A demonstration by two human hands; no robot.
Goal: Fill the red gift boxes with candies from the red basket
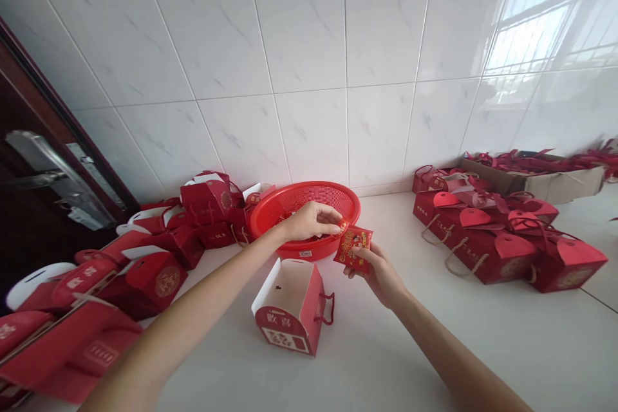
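Head view: I record the right hand (pixel 383 273) with its fingers gripping a red packet (pixel 355 248) printed in gold, the thumb lying across its front. I find the left hand (pixel 309 222) just to the left, thumb and fingertips pinching a small red-and-gold item (pixel 343 224) at the packet's upper left corner; whether the two touch, I cannot tell. Beneath and beyond the left fingers I note a red basket (pixel 333 194). Nearer to me than either hand's fingers, an open box (pixel 311 312) stands on the bench (pixel 357 360), its pale interior exposed. Well left of the fingers I observe clustered red boxes (pixel 159 280), several with raised flaps; well right, handled boxes (pixel 512 257), with a cardboard carton (pixel 570 187) behind.
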